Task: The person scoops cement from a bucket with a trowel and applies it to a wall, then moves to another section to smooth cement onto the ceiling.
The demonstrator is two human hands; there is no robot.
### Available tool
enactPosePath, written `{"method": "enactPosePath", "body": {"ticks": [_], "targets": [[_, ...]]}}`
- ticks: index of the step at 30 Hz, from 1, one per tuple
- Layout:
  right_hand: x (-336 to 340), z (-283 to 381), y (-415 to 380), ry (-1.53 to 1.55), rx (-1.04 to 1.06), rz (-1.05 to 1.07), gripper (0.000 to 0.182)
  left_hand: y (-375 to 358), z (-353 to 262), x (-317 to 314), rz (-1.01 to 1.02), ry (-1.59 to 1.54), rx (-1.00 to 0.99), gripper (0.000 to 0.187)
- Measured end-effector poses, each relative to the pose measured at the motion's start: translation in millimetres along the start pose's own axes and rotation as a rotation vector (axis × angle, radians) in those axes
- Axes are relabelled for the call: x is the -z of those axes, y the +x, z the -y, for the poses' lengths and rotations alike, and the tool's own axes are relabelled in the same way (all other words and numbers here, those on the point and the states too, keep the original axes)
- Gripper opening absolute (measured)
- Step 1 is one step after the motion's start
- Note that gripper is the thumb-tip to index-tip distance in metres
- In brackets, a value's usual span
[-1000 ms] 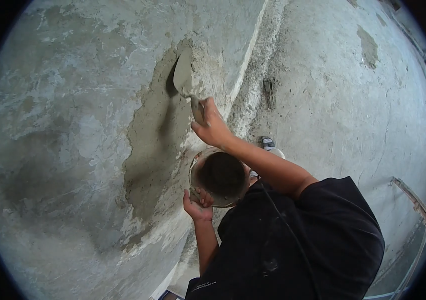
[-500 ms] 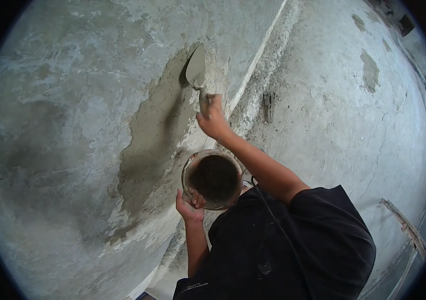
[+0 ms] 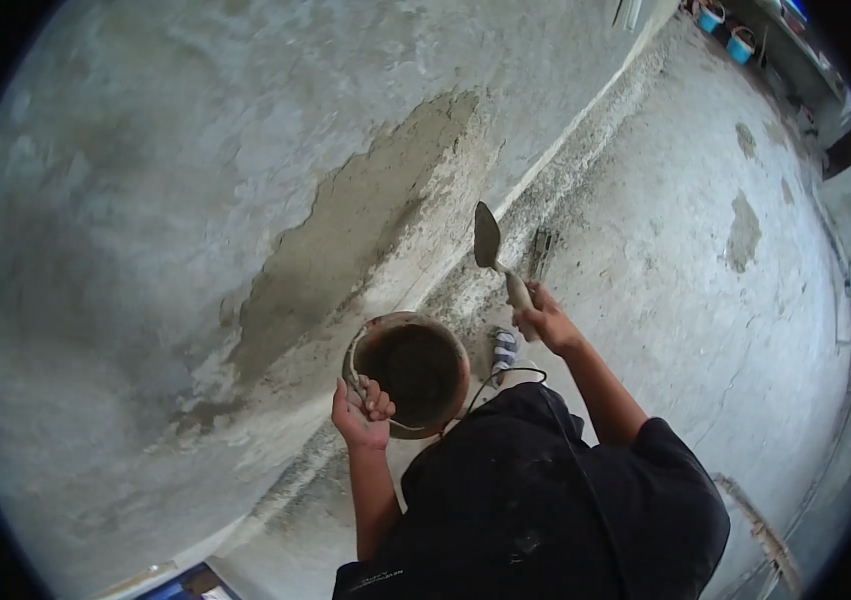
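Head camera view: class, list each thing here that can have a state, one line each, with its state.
Grey metal pointed trowel: clear of the wall, blade up, held by its handle in the right hand.
Round mortar-caked bucket: held at its rim by the left hand, inside dark, fill level unclear.
Patch of darker grey-brown mortar: spread on the grey wall, edges ragged.

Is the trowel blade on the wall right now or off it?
Off it. The trowel, held in the right hand, points up clear of the wet plaster patch.
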State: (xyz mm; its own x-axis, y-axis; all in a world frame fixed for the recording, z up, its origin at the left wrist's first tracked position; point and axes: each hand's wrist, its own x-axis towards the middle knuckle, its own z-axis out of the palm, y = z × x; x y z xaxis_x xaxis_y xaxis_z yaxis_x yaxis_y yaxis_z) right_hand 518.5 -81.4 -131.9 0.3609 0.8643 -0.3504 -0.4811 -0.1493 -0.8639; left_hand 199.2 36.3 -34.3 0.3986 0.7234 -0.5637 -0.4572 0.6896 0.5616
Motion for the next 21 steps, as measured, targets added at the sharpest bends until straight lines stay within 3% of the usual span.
{"method": "enactPosePath", "body": {"ticks": [4,6,7,12,14,16,18,20,21], "targets": [[26.1,22.8,-64.1,-0.199,-0.134,0.251,0.055,-19.5,4.9,20.4,0.005,-0.032,0.003,0.036],[15.4,45.8,-95.5,-0.710,-0.287,0.220,0.057,-28.4,5.9,29.8,0.030,0.062,-0.024,0.034],[4.6,57.3,-109.2,-0.789,-0.271,0.245,0.053,-35.4,6.0,34.0,0.049,0.061,-0.036,0.033],[-36.2,67.1,-162.0,-0.906,-0.364,0.418,0.046,-94.5,-3.3,45.5,0.138,0.148,-0.105,0.041],[-35.6,41.4,-169.6,-1.166,0.060,0.549,0.055,-124.1,-9.5,49.1,0.133,0.137,-0.114,0.044],[-71.9,43.3,-189.5,-1.420,0.214,0.558,0.043,-158.5,-7.0,59.9,0.228,0.127,-0.093,0.045],[-104.4,36.3,-200.1,-1.413,0.260,0.563,0.039,-182.6,-7.5,58.1,0.275,0.135,-0.078,0.044],[-130.1,23.6,-210.4,-1.546,0.628,0.701,0.036,-202.9,2.7,62.7,0.333,0.151,-0.081,0.042],[-146.2,18.0,-217.5,-1.547,0.621,0.697,0.034,-210.0,9.3,63.4,0.320,0.161,-0.063,0.041]]}}
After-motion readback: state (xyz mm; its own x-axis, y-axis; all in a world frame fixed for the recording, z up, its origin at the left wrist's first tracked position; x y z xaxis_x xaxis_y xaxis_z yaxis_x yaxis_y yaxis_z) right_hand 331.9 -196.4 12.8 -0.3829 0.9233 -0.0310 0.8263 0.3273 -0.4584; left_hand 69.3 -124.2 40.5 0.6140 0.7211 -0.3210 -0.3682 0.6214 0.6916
